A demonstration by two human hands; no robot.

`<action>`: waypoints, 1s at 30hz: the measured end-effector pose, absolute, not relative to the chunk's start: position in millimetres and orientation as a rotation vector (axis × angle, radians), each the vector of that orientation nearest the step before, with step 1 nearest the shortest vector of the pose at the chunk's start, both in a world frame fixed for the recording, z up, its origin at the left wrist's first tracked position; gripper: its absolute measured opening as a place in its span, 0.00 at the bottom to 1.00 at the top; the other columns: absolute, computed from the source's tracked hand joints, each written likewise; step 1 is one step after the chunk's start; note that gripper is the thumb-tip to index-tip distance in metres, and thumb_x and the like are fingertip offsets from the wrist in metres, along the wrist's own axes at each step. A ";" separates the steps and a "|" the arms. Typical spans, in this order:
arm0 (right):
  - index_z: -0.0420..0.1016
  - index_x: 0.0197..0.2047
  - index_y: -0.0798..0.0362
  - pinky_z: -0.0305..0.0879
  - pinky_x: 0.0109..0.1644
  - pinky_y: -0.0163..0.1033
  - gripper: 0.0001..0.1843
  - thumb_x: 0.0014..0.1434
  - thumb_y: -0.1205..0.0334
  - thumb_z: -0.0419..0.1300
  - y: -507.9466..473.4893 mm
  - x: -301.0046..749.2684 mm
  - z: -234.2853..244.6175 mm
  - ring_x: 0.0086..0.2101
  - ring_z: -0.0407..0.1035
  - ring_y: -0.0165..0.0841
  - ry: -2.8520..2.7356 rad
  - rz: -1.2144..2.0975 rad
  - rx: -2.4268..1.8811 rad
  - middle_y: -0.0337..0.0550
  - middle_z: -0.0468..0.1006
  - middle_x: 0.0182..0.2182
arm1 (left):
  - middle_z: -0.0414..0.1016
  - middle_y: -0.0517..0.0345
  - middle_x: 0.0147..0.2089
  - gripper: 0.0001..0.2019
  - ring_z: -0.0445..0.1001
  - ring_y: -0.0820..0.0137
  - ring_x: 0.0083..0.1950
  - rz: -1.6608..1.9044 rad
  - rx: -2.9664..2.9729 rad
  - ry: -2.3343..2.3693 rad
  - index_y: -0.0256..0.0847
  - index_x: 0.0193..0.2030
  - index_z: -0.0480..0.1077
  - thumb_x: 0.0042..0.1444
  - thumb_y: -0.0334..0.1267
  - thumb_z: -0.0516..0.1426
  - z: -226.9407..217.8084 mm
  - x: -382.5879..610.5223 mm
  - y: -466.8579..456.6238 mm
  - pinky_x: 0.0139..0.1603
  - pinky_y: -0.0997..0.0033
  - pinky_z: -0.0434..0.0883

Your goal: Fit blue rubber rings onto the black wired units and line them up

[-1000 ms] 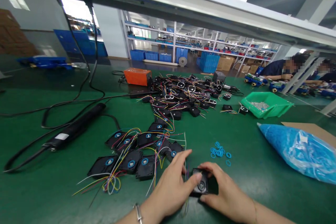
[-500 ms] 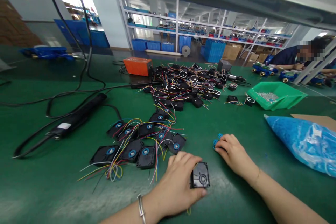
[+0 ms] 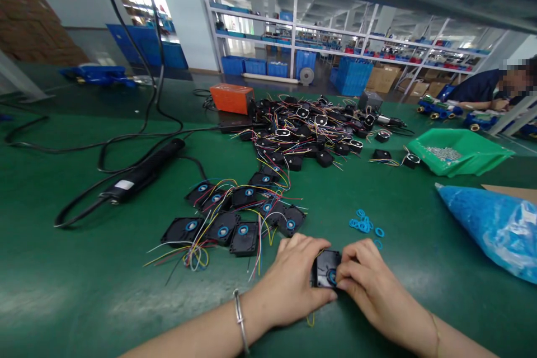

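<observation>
Between thumb and fingers, my left hand (image 3: 293, 277) grips a black square housing (image 3: 326, 264) with its flat face up; a yellow wire loop pokes out below the hand. My right hand (image 3: 369, 277) is closed in a pinch at the housing's right side, pressing a blue rubber ring (image 3: 331, 276) at the round boss. Fingertips partly hide that ring. Just beyond my right hand lies a loose cluster of blue rings (image 3: 361, 224). To the left sit several black housings (image 3: 244, 239) with coloured wires, each showing a blue ring around its centre.
A heap of wired black motors (image 3: 310, 128) lies farther back, beside an orange box (image 3: 231, 99). A black corded tool (image 3: 146, 170) rests at left. On the right are a green bin (image 3: 474, 151) of small parts and a blue plastic bag (image 3: 490, 229). A person sits far right.
My right hand has moved from the loose rings leftward and nearer to the housing, bringing a blue ring onto it. My left hand still holds the housing. The view has shifted slightly.
</observation>
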State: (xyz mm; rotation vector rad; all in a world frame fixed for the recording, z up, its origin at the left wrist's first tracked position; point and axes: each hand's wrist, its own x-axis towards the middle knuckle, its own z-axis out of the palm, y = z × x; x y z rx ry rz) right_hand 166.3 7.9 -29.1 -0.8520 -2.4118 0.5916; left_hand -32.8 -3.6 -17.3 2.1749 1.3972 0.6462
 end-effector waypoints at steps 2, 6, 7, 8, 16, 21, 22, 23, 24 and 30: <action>0.66 0.36 0.52 0.59 0.45 0.42 0.08 0.59 0.75 0.53 10.5 167.2 -30.9 0.42 0.55 0.35 -2.399 0.617 -0.872 0.41 0.63 0.38 | 0.67 0.62 0.49 0.33 0.61 0.62 0.52 0.646 2.171 1.396 0.48 0.52 0.61 0.38 0.41 0.68 -17.9 -32.9 -3.3 0.53 0.58 0.59; 0.69 0.36 0.49 0.60 0.45 0.42 0.06 0.59 0.71 0.56 14.3 169.5 -31.5 0.41 0.57 0.35 -2.371 0.717 -0.906 0.40 0.64 0.38 | 0.67 0.59 0.49 0.34 0.61 0.60 0.52 0.646 2.169 1.393 0.48 0.53 0.61 0.37 0.40 0.69 -17.6 -32.4 -1.8 0.52 0.57 0.58; 0.69 0.37 0.49 0.60 0.45 0.42 0.06 0.59 0.70 0.57 14.9 169.6 -31.5 0.41 0.57 0.35 -2.362 0.732 -0.907 0.39 0.65 0.38 | 0.67 0.59 0.49 0.34 0.61 0.60 0.51 0.647 2.170 1.394 0.48 0.53 0.61 0.37 0.40 0.69 -17.5 -32.2 -1.3 0.52 0.57 0.58; 0.69 0.38 0.49 0.61 0.46 0.42 0.06 0.59 0.70 0.57 15.2 169.6 -31.5 0.41 0.58 0.34 -2.352 0.733 -0.903 0.40 0.65 0.38 | 0.67 0.59 0.50 0.34 0.61 0.60 0.51 0.648 2.171 1.395 0.48 0.52 0.61 0.37 0.40 0.69 -17.5 -31.9 -1.0 0.52 0.57 0.59; 0.67 0.51 0.47 0.61 0.50 0.47 0.14 0.62 0.63 0.54 7.0 175.1 -25.6 0.49 0.56 0.40 -2.545 0.295 -0.791 0.46 0.64 0.50 | 0.68 0.60 0.49 0.31 0.62 0.61 0.51 0.677 2.163 1.393 0.47 0.52 0.61 0.40 0.40 0.67 -18.8 -32.0 -2.1 0.52 0.58 0.59; 0.69 0.53 0.50 0.65 0.42 0.52 0.25 0.57 0.44 0.57 -0.1 176.9 -21.7 0.49 0.60 0.50 -2.659 -0.464 -0.617 0.55 0.65 0.54 | 0.68 0.58 0.49 0.29 0.63 0.60 0.50 0.663 2.149 1.395 0.46 0.51 0.62 0.42 0.41 0.65 -14.9 -32.3 -5.1 0.52 0.57 0.60; 0.70 0.53 0.50 0.65 0.40 0.53 0.27 0.56 0.41 0.56 0.0 176.5 -22.7 0.48 0.61 0.52 -2.642 -0.558 -0.583 0.57 0.66 0.53 | 0.68 0.58 0.49 0.28 0.63 0.60 0.50 0.653 2.156 1.390 0.46 0.52 0.62 0.42 0.42 0.65 -13.9 -32.5 -5.7 0.51 0.57 0.60; 0.71 0.52 0.49 0.66 0.38 0.54 0.29 0.55 0.39 0.55 0.9 176.2 -23.9 0.48 0.62 0.54 -2.622 -0.612 -0.561 0.59 0.67 0.53 | 0.69 0.58 0.49 0.29 0.63 0.59 0.50 0.637 2.162 1.387 0.45 0.52 0.62 0.42 0.44 0.65 -13.0 -32.8 -6.2 0.51 0.57 0.60; 0.72 0.52 0.49 0.67 0.37 0.56 0.29 0.55 0.38 0.55 2.4 176.1 -25.3 0.47 0.63 0.56 -2.612 -0.626 -0.541 0.60 0.67 0.52 | 0.69 0.57 0.49 0.30 0.63 0.59 0.50 0.616 2.166 1.384 0.45 0.52 0.62 0.42 0.45 0.65 -12.3 -33.2 -6.7 0.51 0.57 0.61; 0.63 0.58 0.34 0.71 0.36 0.62 0.22 0.60 0.47 0.53 18.9 183.4 -24.3 0.52 0.59 0.60 -2.834 -0.164 -0.638 0.57 0.59 0.58 | 0.69 0.55 0.51 0.33 0.64 0.57 0.51 0.574 2.203 1.375 0.45 0.55 0.61 0.42 0.50 0.64 -15.7 -36.0 -7.4 0.51 0.55 0.61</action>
